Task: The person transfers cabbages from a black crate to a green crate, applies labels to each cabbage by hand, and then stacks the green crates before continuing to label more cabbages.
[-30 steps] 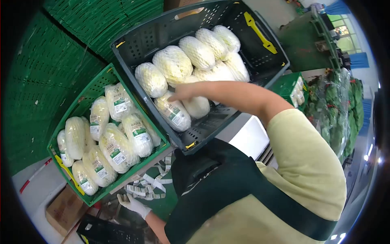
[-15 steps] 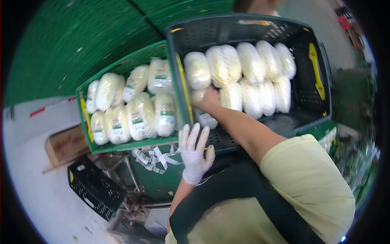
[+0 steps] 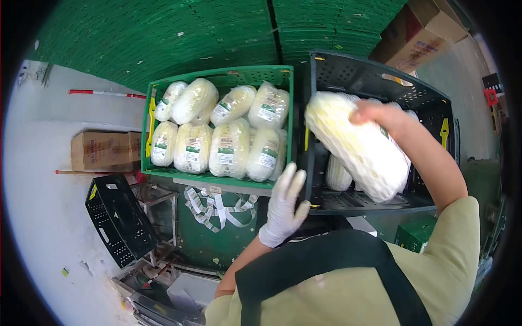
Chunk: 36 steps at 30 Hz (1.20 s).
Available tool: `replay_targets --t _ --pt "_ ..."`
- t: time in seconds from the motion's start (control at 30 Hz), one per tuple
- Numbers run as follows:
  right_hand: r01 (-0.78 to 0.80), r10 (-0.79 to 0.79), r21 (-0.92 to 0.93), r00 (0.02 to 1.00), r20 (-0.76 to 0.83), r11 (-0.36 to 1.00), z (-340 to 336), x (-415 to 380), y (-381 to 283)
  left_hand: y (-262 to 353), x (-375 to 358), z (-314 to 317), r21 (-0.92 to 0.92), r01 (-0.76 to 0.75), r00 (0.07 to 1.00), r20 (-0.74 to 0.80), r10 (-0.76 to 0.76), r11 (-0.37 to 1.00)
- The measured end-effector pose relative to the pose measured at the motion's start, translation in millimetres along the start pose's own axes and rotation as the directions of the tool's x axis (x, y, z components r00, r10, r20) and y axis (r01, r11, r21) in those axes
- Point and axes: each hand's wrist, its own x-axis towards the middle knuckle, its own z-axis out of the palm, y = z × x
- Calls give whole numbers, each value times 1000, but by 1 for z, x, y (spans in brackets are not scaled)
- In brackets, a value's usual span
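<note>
My right hand [image 3: 383,117] is closed on a large pale napa cabbage [image 3: 361,149] in clear wrap, held tilted above the black crate [image 3: 348,70]. Other wrapped cabbages [image 3: 339,175] lie in that crate, mostly hidden behind the held one. In a white glove, my left hand [image 3: 283,212] is open with fingers spread, holding nothing, by the near corners of the two crates. Left of the black crate, a green crate [image 3: 217,73] contains several wrapped napa cabbages [image 3: 229,146], many with green-and-white labels.
A strip of white labels [image 3: 220,209] hangs below the green crate. An empty-looking black crate [image 3: 119,220] stands at lower left, near a cardboard box [image 3: 103,150]. Another cardboard box [image 3: 421,41] is at upper right. Green panels [image 3: 179,41] rise behind the crates.
My right hand has come up out of the black crate with a napa cabbage. My left hand stays open near the crate edges. The camera view has shifted.
</note>
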Motion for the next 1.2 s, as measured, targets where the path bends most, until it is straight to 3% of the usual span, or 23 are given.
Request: replay_targets --t 0.07,0.13,0.17,0.23,0.27,0.37,0.43,0.47,0.53,0.57,0.6,0.63,0.7,0.73,0.77,0.8,0.87,0.9,0.93,0.97,1.07,1.13,1.2 --pt "-7 1 137 999 40 991 41 36 -21 -15 0 -26 94 10 987 -163 6 996" --pt "98 -102 100 994 29 990 75 105 -27 -41 4 -62 201 81 961 -275 -23 976" --pt "152 -149 56 987 -53 987 87 145 -22 -62 5 -81 185 143 944 -322 -78 972" --pt "91 -62 94 961 -268 991 96 235 3 -94 12 -128 116 230 890 -427 -161 966" --pt "80 -32 87 893 -449 993 103 272 16 -118 14 -152 94 248 864 -471 -176 964" --pt "163 -17 196 809 -588 967 112 363 54 -189 32 -226 119 261 830 -534 -160 958" --pt "4 -150 -195 653 -743 981 76 442 103 -245 42 -277 378 186 856 -515 39 907" --pt "-41 -155 -224 605 -781 974 73 449 106 -267 48 -298 499 258 859 -510 40 828" --pt "-157 -139 -244 490 -861 957 66 452 113 -304 56 -342 481 281 858 -513 7 831" --pt "-236 -87 -287 611 -787 928 75 417 95 -337 51 -365 585 348 859 -511 1 732" --pt "-143 -347 -523 599 -721 840 83 384 97 -356 51 -380 613 413 846 -533 -34 673" --pt "-201 -621 -700 340 -706 685 88 368 108 -396 44 -394 507 422 836 -539 -106 751" --pt "-342 -840 -816 117 -530 467 92 288 108 -432 45 -407 345 504 826 -459 -326 792" --pt "-420 -858 -776 -16 -513 471 86 268 124 -434 50 -411 299 577 804 -373 -463 760" --pt "-435 -788 -706 -13 -616 559 75 255 147 -435 54 -413 262 647 761 -281 -585 716" --pt "-440 -575 -555 101 -812 706 72 247 164 -440 56 -412 351 568 819 -332 -468 745" --pt "-455 -484 -484 127 -866 747 71 248 182 -453 57 -409 528 398 897 -393 -200 750" --pt "-458 -452 -459 132 -882 762 66 252 181 -451 60 -415 271 544 825 -349 -445 794" --pt "-455 -417 -424 122 -901 783 60 254 176 -443 70 -424 15 663 732 -222 -644 748" --pt "-454 -377 -387 118 -919 803 59 253 176 -434 75 -430 -212 767 614 -36 -789 606" --pt "-283 -307 -370 242 -920 885 56 239 172 -420 75 -423 -279 705 653 -102 -750 652" --pt "-255 -353 -415 255 -900 874 78 220 159 -435 66 -444 -280 787 547 -96 -831 550" --pt "-150 -396 -466 343 -852 872 111 188 132 -406 54 -474 -271 793 542 -96 -835 546"
